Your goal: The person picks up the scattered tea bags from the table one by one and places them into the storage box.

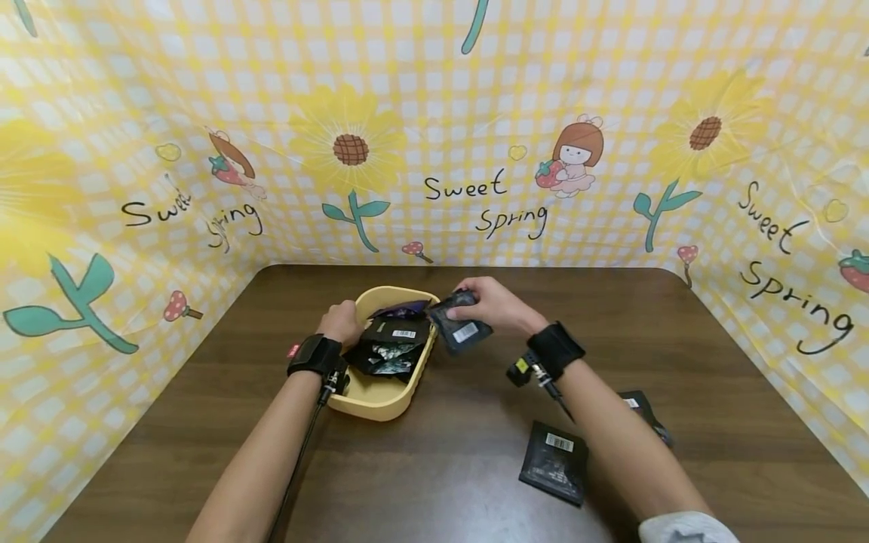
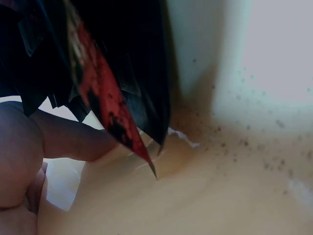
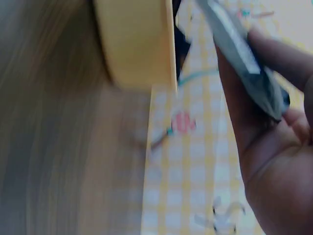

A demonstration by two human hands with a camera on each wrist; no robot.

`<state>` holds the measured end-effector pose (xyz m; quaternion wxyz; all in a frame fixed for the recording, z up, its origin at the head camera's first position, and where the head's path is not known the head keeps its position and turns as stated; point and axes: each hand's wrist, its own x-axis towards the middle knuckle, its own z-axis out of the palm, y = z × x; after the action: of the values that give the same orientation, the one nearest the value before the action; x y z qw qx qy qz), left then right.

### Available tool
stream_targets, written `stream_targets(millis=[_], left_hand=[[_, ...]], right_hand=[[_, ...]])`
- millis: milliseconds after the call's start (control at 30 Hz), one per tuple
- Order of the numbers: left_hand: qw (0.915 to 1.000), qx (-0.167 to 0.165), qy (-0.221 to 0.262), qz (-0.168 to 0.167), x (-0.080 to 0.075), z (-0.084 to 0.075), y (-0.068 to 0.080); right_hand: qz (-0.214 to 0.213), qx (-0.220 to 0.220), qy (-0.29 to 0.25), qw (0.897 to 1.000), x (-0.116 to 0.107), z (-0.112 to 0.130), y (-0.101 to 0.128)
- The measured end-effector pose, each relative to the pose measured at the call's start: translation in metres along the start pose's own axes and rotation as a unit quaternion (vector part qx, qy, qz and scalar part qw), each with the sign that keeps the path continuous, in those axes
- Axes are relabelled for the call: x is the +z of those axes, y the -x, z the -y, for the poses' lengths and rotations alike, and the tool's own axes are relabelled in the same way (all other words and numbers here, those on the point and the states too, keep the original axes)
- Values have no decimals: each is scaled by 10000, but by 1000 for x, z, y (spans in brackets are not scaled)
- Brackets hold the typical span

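Note:
A yellow tray [image 1: 387,407] stands mid-table and holds several black foil packets [image 1: 394,347]. My left hand [image 1: 342,322] grips the tray's far left rim. In the left wrist view a finger [image 2: 68,139] lies inside the tray wall [image 2: 220,196], under black packets with a red edge [image 2: 122,58]. My right hand [image 1: 490,302] pinches a dark packet with a white barcode label [image 1: 464,330] just over the tray's right rim. The right wrist view shows that packet [image 3: 239,49] edge-on in my right hand [image 3: 274,147], beside the tray [image 3: 137,44].
Two more black packets lie on the brown table, one [image 1: 553,461] near the front and one [image 1: 641,411] partly under my right forearm. A yellow checked cloth with flowers [image 1: 475,151] walls in the back and both sides.

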<state>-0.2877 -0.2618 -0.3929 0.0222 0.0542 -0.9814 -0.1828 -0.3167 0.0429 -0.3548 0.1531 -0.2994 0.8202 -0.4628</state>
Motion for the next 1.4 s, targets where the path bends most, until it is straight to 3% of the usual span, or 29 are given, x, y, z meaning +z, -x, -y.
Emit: stream_targets(millis=[233,400,567,800,1133,1400], left_hand=[[10000,73,42,50,3,-7,-3],[10000,35,34,71,1,-8,-2],[10000,30,44,41,0,-7,-3],[9999,-18,70,101,2,-7,-3],[10000,-27,3,94,0,-1,-4],[9998,-77,84,168,-3,1,0]], right_hand=[[-617,84,-284,9977,27,24,-34],[-629,-2,-348,9974,35,42,-51],[-717,-164,-38,9973,44,50,-60],[-218,-244,971,9947,50,46,-53],[-208,-375,1376,9896,37,32,-38],[125,-356,1967,9797,14,3,-2]])
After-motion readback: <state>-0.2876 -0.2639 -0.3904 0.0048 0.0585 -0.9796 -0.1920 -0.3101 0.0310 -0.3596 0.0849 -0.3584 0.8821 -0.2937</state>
